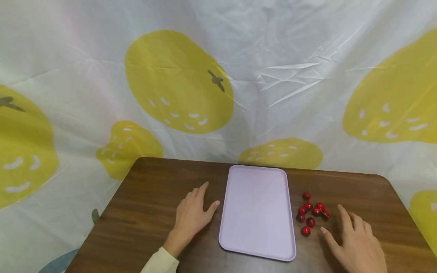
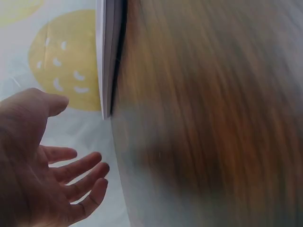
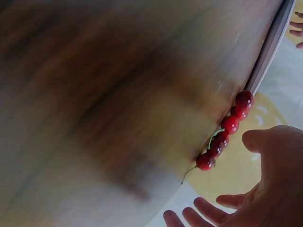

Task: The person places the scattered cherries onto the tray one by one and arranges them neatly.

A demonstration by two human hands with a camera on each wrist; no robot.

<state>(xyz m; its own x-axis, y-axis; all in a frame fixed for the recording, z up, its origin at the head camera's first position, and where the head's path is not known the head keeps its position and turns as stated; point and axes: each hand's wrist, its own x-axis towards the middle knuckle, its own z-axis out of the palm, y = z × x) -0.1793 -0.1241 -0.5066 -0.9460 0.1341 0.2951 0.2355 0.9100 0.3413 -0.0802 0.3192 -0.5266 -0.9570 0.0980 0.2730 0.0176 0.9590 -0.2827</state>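
A pale lilac tray [image 1: 257,212] lies flat on the dark wooden table, its surface bare. Just right of it is a loose cluster of red cherries [image 1: 308,206], several with stems; the right wrist view shows the cherries [image 3: 230,124] in a row from low down. My left hand [image 1: 192,212] is left of the tray with fingers loosely spread, holding nothing. On the other side, my right hand [image 1: 358,242] is close to the cherries, thumb and fingers apart and nothing between them. In its own wrist view the left hand [image 2: 57,165] has relaxed, slightly bent fingers.
The wooden table [image 1: 143,197] has rounded far corners. Behind it hangs a white cloth [image 1: 283,94] printed with large yellow fruit, right against the far edge. The tray's raised rim [image 2: 108,56] stands up slightly from the tabletop.
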